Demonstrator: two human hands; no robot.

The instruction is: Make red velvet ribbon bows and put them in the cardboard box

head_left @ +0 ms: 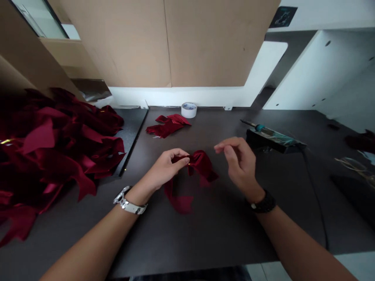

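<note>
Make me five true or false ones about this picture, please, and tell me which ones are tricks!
1. The left hand is holding a red bow. True.
2. The right hand is squeezing the bow too. False: it is held apart from the bow.
3. The tape is bright green. False: it is white.
4. The silver watch is on the left wrist. True.
5. The soldering iron is in the big red pile. False: the pile is on the left, and the iron is over on the right.
</note>
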